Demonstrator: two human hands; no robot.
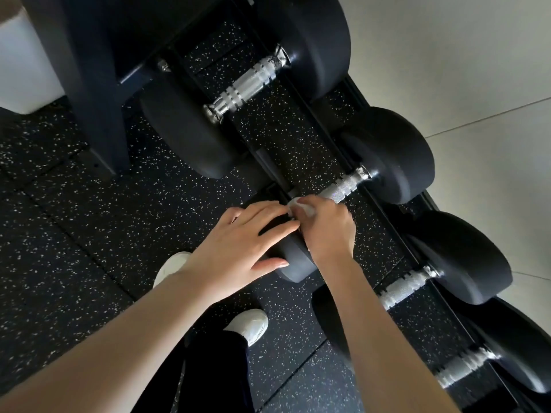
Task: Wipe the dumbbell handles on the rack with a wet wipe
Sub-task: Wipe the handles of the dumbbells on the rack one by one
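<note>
Both hands on dumbbell: right hand (325, 228) fingers clamp wipe (301, 207) around handle (340, 187) running lower-left to upper-right; left hand (238, 248) flat, unclenched.

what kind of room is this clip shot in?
Most likely a gym's free-weight area. Black round-head dumbbells with knurled chrome handles sit in a row on a dark rack, over black speckled rubber floor tiles. The right hand presses a white wipe on one handle.
</note>
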